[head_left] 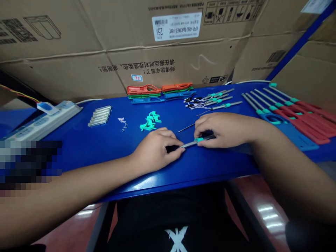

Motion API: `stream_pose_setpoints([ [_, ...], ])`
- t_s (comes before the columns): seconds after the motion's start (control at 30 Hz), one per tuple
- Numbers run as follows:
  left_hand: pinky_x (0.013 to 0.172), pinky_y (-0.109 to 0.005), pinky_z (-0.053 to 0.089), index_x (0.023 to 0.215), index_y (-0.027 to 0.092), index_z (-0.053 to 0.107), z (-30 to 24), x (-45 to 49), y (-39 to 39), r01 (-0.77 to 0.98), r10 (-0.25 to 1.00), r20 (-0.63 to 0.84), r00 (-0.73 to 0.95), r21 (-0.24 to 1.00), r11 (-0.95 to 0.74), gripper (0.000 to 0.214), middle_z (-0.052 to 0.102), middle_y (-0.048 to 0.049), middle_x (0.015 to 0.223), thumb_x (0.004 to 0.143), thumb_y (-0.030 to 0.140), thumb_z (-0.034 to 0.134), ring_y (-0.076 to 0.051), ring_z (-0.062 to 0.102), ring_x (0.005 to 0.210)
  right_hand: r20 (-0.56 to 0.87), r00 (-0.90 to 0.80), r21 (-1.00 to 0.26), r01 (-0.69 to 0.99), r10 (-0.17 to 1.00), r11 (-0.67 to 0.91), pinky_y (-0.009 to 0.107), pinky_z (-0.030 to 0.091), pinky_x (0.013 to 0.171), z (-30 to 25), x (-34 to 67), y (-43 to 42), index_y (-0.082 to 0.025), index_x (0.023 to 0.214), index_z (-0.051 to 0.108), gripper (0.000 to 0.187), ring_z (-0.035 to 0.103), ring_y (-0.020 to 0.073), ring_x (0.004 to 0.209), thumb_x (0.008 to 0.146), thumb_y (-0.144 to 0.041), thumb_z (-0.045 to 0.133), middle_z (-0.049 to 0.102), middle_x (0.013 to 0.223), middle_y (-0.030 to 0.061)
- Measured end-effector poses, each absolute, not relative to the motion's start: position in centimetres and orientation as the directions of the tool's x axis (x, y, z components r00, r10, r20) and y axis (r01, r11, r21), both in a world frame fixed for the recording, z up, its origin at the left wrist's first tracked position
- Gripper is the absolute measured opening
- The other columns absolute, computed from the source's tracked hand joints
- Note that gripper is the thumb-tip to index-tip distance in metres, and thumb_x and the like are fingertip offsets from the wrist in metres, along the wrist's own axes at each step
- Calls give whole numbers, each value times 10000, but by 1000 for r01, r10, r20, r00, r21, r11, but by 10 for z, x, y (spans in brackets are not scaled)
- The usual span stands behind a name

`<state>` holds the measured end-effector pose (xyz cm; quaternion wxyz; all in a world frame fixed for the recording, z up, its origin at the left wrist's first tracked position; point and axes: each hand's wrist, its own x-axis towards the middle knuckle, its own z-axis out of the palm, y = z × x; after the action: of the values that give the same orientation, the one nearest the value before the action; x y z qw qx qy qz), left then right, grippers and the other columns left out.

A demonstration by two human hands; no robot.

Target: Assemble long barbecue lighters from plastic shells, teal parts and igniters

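From where I stand, the table point(199, 166) is blue, the rod point(189, 144) silvery, its collar point(198, 139) teal, the handles point(312, 132) red, the cardboard point(78, 70) brown with black print.

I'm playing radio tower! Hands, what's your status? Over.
Left hand: pinching end of metal tube. Right hand: holding it by teal piece. Thin rod lying just beyond, apparently not blocking.

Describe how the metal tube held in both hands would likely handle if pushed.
The metal tube is probably stiff: it runs straight between the left hand and the right hand. Its shiny surface suggests it could be slippery. Being slim and seemingly round, it might roll, though the green piece on it may hinder that.
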<state>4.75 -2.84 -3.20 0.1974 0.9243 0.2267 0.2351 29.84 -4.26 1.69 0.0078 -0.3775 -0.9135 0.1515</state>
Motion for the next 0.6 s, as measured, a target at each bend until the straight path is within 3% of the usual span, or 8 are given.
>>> stream_pose_setpoints([
  [0.13,749,-313,529,959,182,795,-31,49,-30,348,546,361,756,484,-803,182,745,-47,855,901,304,673,-162,661,766,33,-748,-282,629,662,725,372,472,888,15,291,-44,-176,1162,715,348,625,253,1042,887,-380,654,713,1116,99],
  [0.33,795,-308,534,990,183,788,-26,45,-29,301,539,315,781,567,-767,197,753,-47,898,918,304,651,-164,681,828,-16,-786,-313,591,618,744,333,462,805,5,280,-42,-203,1027,768,238,638,208,901,952,-304,566,745,928,55],
  [0.47,769,-275,539,1025,187,780,-25,40,-25,279,533,199,822,675,-683,217,750,-45,922,946,238,584,-143,690,826,-40,-787,-329,593,616,735,320,456,796,4,281,-41,-209,1058,765,251,635,201,906,958,-325,566,733,939,53],
  [0.6,745,-242,534,1035,194,783,-25,39,-23,316,572,131,809,724,-613,206,752,-39,935,909,216,621,-136,697,826,-55,-783,-322,601,619,731,315,452,796,4,281,-42,-202,1076,762,264,639,205,920,961,-316,554,725,953,65],
])
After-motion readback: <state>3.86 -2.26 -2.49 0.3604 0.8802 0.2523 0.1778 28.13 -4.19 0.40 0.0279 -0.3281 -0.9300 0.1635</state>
